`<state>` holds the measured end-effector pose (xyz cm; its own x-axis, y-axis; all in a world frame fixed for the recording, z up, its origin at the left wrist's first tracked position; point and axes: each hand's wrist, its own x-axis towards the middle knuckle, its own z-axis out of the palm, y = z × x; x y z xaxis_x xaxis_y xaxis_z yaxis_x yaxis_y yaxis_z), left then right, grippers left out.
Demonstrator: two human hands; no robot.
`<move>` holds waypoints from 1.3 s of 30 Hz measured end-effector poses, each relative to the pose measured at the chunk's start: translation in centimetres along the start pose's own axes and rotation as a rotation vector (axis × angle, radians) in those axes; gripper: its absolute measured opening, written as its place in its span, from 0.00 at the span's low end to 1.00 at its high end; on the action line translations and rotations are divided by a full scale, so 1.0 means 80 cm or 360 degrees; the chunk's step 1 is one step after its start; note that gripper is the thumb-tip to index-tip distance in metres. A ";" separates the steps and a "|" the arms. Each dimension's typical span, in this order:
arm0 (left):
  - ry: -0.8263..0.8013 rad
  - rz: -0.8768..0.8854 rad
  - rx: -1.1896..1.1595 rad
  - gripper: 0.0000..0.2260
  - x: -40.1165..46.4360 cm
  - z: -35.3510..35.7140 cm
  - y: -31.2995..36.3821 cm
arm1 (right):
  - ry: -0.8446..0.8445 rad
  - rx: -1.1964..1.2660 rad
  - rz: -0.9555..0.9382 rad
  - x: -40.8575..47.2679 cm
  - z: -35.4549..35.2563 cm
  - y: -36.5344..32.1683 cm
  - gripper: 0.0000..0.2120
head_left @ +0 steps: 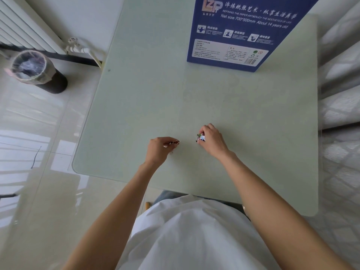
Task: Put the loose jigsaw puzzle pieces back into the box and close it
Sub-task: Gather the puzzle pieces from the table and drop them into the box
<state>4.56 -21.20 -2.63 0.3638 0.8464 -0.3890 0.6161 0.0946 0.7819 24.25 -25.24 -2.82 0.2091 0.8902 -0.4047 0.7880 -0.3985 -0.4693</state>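
Both hands pinch puzzle pieces: left hand [158,148] one [174,142], right hand [211,138] several [201,137]; one box [241,34] beyond

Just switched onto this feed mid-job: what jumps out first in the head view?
The big blue puzzle box at the table's far right edge dominates. Nearer the person, the left hand pinches a small puzzle piece and the right hand grips a colourful clump of pieces, both low over the pale green table.

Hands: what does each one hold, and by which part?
Left hand pinches a puzzle piece by its edge; right hand holds several puzzle pieces at its fingertips.
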 end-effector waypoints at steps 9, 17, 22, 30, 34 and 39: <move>-0.0154 0.0172 0.0348 0.06 0.010 -0.022 0.024 | -0.0156 -0.0049 -0.0146 -0.024 -0.046 -0.004 0.06; 0.0136 0.1134 0.0534 0.06 0.084 -0.121 0.253 | 0.0133 0.0063 -0.0461 -0.015 -0.291 -0.059 0.02; 0.0532 0.1624 0.0415 0.07 0.144 -0.175 0.421 | 0.0674 0.0095 -0.0736 0.015 -0.469 -0.110 0.03; 0.0542 0.1860 0.0906 0.08 0.244 -0.195 0.538 | 0.1102 -0.0032 -0.0869 0.113 -0.573 -0.122 0.03; 0.0342 0.1666 0.1070 0.07 0.257 -0.194 0.531 | 0.0974 -0.0301 -0.0858 0.139 -0.563 -0.109 0.05; 0.0262 0.1488 0.1071 0.08 0.259 -0.194 0.527 | 0.0897 -0.0477 -0.0842 0.148 -0.552 -0.103 0.07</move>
<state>27.22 8.45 29.89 0.8080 0.5013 0.3096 0.4197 -0.8585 0.2948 45.82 -1.69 30.88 -0.0366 0.9524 0.3026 0.9680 0.1090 -0.2260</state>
